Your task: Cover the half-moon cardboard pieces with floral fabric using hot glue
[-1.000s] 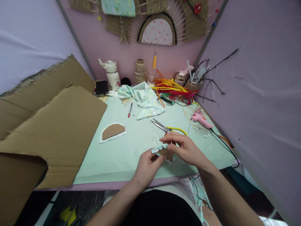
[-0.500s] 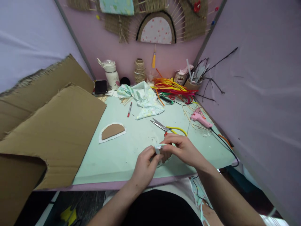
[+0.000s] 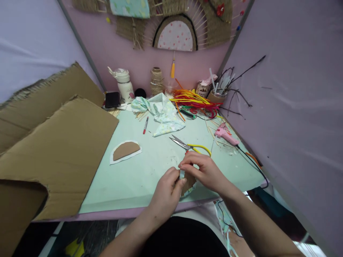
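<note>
Between my hands, above the front of the table, is a small cardboard piece (image 3: 189, 182) with light patterned fabric along its edge. My left hand (image 3: 169, 189) grips it from the left, thumb on the cardboard face. With fingertips pinched together, my right hand (image 3: 201, 167) holds the fabric edge at its upper side; part of the piece is hidden behind these fingers. Just beyond my right hand lie scissors (image 3: 184, 144) with yellow handles, blades apart. Farther left, a half-round cardboard piece (image 3: 126, 151) rests on a slightly larger white fabric piece.
Large cardboard sheets (image 3: 69, 153) cover the left side. Toward the back are crumpled fabric (image 3: 167, 116), a red-ended marker (image 3: 145, 125), a white bottle (image 3: 124, 85), twine (image 3: 157, 81) and coloured pipe cleaners (image 3: 195, 98). A pink glue gun (image 3: 226, 135) with a black cord lies right, below branches (image 3: 241, 94).
The cardboard piece has been turned between my hands, its fabric edge now lower right. My right fingers have shifted left along the edge, close to my left hand. The view has shifted slightly.
</note>
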{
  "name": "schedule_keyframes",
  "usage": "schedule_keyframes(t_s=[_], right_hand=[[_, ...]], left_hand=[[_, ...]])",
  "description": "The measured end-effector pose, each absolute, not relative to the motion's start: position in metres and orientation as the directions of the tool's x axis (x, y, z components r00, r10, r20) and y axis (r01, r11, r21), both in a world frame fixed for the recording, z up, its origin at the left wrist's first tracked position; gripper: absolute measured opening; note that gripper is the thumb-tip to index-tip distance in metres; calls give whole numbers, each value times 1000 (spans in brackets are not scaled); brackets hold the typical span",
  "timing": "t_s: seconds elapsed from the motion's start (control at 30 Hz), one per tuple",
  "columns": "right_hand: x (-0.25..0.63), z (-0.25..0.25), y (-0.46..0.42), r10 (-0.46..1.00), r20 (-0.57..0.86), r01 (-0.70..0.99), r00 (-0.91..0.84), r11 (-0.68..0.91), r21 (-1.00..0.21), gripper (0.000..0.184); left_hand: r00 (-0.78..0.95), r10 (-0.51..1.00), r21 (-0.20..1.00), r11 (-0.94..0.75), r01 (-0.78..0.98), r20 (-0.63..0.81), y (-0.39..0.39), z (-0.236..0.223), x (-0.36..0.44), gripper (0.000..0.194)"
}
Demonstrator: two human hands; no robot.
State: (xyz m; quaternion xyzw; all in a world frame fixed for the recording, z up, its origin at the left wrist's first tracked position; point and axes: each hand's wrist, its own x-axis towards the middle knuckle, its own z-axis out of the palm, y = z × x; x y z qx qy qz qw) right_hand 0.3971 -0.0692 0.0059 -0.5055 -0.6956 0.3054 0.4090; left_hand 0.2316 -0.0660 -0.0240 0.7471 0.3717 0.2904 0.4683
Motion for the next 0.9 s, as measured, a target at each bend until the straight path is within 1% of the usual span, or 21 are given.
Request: schedule_keyframes(t_s=[0.07,0.1,0.2,0.27,0.33,0.4,0.47,0.5,0.57,0.63,0.67,0.73,0.8,0.9], right_hand=[[397,3,-69,949,294,456,-112,312,-833,13],[398,2,-68,956,276,439,-98,291,-850,15],[402,3,-66,981,153,372,-120,187,-909,29],[404,4,-65,982,117,368,-145,163,-915,31],[402,3,-65,980,148,396,-134,190,-899,25],[398,1,-65,971,219,430,-95,238,-871,21],[396,-2,-65,962,264,451,-71,267,-852,21],[397,-3,-64,963,256,450,-79,264,-853,21],[401,-3,-63,971,186,418,-150,233,-878,24],[406,-4,-62,973,90,368,-213,165,-915,34],[409,-4,-61,975,48,351,-218,124,-928,39],[411,-4,-61,987,5,353,-163,63,-934,43],[409,-6,-61,993,35,395,-111,76,-915,40],[403,-11,-60,971,212,513,-115,240,-824,35]], left_hand=[[546,834,922,-268,279,77,-65,-24,232,19],[544,836,924,-266,274,79,-64,-24,231,20],[537,839,924,-272,268,91,-61,-23,230,21],[533,841,922,-275,272,94,-59,-22,230,21],[526,845,919,-278,279,96,-59,-23,230,23],[514,852,916,-278,288,97,-59,-24,230,25],[509,856,918,-272,290,93,-59,-24,230,25],[510,855,921,-266,285,89,-58,-24,230,25],[511,856,931,-248,268,81,-56,-24,229,23],[502,863,944,-215,252,63,-54,-24,228,21],[495,867,948,-199,247,52,-53,-24,228,21],[485,874,954,-175,244,36,-51,-25,228,22],[480,877,955,-166,246,28,-51,-25,228,22],[465,885,956,-152,250,19,-53,-24,229,21]])
